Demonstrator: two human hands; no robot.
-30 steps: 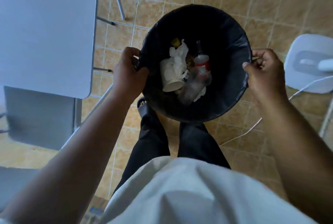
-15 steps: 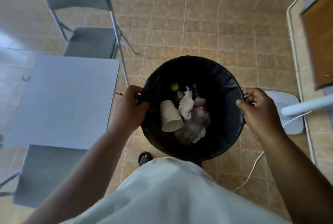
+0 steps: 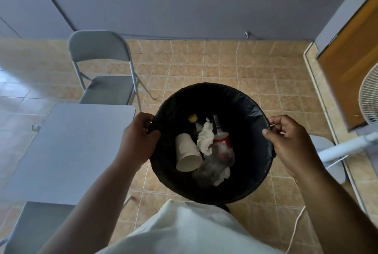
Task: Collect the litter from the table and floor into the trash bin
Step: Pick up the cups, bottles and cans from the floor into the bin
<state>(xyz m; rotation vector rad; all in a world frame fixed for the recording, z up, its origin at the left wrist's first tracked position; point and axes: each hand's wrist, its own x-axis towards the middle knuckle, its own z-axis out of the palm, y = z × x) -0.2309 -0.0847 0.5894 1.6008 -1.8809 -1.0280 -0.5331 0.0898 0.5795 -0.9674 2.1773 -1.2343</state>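
Trash bin (image 3: 252,151), round and lined with a black bag, held over the tiled floor (image 3: 204,65) in front of the person. Inside lie a white paper cup (image 3: 187,155) on its side, a crumpled tissue (image 3: 205,141), a clear plastic bottle (image 3: 219,158) with a red label, and a second bottle with a yellow cap (image 3: 192,118) towards the bin's far side. The left hand (image 3: 137,139) has its grip closed on the bin's left rim, fingers curled over the bag's edge. The right hand (image 3: 290,145) has its grip closed on the right rim, thumb and fingers pinching the liner. Left of the bin stands the grey table (image 3: 71,151). Beyond the table, to the bin's far left, is a grey folding chair (image 3: 106,82). Right of the bin are a white fan (image 3: 370,98) with its stand, a wooden door (image 3: 347,69) and a white cable (image 3: 296,225) on the floor. A white garment (image 3: 184,233) fills the frame nearest the viewer, below the bin. Compared with half a second earlier, the view has tipped upward: the grey wall (image 3: 184,2), the whole chair back and the fan's head have come into sight. Both hands hold the same places on the rim, and the litter lies as it did.
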